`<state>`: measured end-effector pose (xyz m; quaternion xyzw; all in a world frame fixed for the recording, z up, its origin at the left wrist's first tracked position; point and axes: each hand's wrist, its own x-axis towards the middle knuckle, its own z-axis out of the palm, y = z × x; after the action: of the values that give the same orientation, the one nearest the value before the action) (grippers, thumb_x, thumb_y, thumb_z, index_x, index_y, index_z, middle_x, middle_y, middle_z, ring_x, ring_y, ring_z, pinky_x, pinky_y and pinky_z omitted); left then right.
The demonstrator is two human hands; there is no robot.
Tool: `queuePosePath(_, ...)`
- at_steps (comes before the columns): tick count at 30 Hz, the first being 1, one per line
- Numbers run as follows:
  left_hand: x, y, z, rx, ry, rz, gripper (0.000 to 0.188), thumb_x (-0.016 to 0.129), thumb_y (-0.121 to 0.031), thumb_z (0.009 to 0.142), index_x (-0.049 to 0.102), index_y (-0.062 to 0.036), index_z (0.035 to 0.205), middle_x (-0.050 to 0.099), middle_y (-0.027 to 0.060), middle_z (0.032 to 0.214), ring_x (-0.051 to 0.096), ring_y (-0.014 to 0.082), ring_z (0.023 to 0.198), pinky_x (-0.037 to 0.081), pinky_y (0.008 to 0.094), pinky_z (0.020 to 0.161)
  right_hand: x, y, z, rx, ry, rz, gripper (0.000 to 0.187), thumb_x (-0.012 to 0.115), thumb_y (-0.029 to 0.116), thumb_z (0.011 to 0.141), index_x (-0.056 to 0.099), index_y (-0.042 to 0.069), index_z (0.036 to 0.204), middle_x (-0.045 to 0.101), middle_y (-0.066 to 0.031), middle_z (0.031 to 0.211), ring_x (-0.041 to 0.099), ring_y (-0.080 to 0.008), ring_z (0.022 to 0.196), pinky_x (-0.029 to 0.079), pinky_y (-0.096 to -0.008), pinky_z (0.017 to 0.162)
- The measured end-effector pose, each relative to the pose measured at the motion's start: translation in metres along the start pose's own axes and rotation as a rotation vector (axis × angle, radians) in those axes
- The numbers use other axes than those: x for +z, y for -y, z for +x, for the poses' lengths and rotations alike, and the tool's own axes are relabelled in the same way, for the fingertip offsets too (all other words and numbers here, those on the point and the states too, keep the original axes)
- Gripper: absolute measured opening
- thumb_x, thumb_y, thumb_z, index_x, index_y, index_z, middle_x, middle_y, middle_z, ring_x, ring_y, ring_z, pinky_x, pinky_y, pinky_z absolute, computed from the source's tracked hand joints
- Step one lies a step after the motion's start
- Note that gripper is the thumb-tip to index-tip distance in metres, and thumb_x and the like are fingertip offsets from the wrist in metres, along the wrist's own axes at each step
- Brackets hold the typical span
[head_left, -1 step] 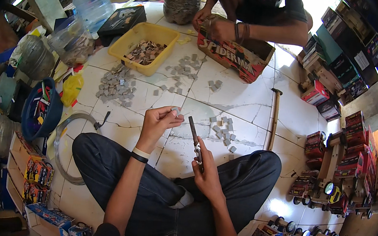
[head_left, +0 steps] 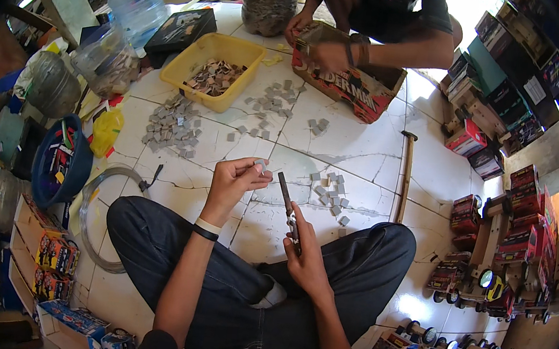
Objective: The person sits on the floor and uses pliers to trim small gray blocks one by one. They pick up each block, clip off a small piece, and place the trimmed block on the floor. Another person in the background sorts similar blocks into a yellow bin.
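Observation:
Above my left knee, my left hand (head_left: 235, 179) pinches a small grey square piece (head_left: 261, 164) between thumb and fingertips. My right hand (head_left: 305, 251) is wrapped round a dark, shears-like metal tool (head_left: 286, 193), its narrow end pointing up and away from me. The tool stands apart from the piece. To the right of it, several grey squares (head_left: 330, 190) lie loose on the white tiles. A larger heap of grey squares (head_left: 172, 126) lies beyond my left hand, and more squares (head_left: 276, 97) are scattered farther out.
A yellow basin (head_left: 256, 67) holds small brown and grey pieces. Across from me a person's hand (head_left: 330, 56) works at a printed cardboard box (head_left: 372, 105). A hammer (head_left: 405, 176) lies at right, coiled wire (head_left: 87, 220) at left. Boxy toy vehicles (head_left: 493, 250) line the right side.
The other person's hand has shifted slightly down over the box and is blurred. The grey piece in my left fingers looks slightly turned; my right hand stays about where it was.

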<state>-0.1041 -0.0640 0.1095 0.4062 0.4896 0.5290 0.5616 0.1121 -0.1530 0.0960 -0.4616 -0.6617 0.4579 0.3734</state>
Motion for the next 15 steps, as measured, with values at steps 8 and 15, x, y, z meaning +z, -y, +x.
queuePosePath(8,-0.001,-0.003,0.005,-0.026,0.049,0.003,0.032,0.065,-0.018,0.101,0.068,0.0112,0.115,0.075,0.0200,0.099,0.076,0.0246,0.091,0.063,0.0347,0.087,0.001,0.002,0.008,-0.041,0.001,0.012,0.076,0.059,-0.008,0.094,0.031,0.013,0.162,0.057,-0.0175,0.111,0.056,-0.0276,0.093,0.047,-0.0357,0.091)
queuePosePath(15,0.015,0.002,0.001,-0.016,-0.071,-0.123,0.028,0.068,-0.016,0.099,0.068,0.0097,0.108,0.074,0.0205,0.101,0.075,0.0255,0.095,0.063,0.0366,0.089,0.006,0.008,0.006,0.094,-0.007,0.099,0.074,0.057,-0.010,0.094,0.035,0.011,0.161,0.060,-0.0133,0.107,0.053,-0.0200,0.087,0.048,-0.0324,0.085)
